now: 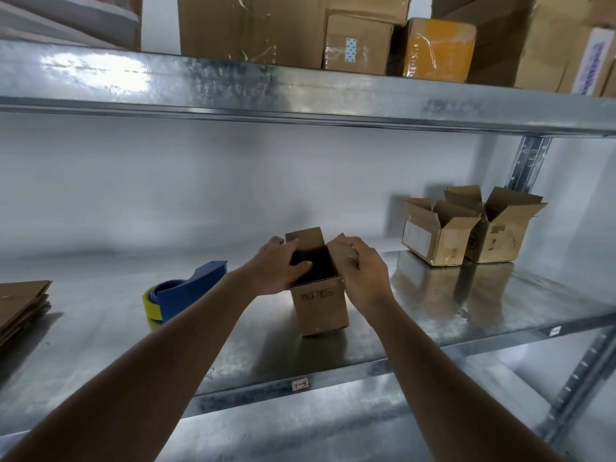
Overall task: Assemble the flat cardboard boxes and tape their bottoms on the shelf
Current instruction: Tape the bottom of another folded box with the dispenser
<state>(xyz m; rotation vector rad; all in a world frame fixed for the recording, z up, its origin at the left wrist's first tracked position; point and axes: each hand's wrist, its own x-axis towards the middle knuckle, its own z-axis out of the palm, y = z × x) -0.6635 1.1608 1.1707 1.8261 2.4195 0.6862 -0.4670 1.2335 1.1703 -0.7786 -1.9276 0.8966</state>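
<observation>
A small brown cardboard box (320,306) stands upright in the middle of the metal shelf (433,315), its top flaps raised and its inside dark. My left hand (281,266) grips the box's left top edge, thumb over the rim into the opening. My right hand (361,270) holds the right flap, fingers curled over it. A blue tape dispenser with a yellow roll (181,295) lies on the shelf to the left of the box. A stack of flat cardboard boxes (23,303) lies at the far left edge.
Two assembled boxes with open flaps (433,233) (500,228) stand at the back right of the shelf. The upper shelf (300,91) carries several large taped cartons. A steel upright (530,161) rises at the right. A label reading 13 (300,384) marks the shelf's front edge.
</observation>
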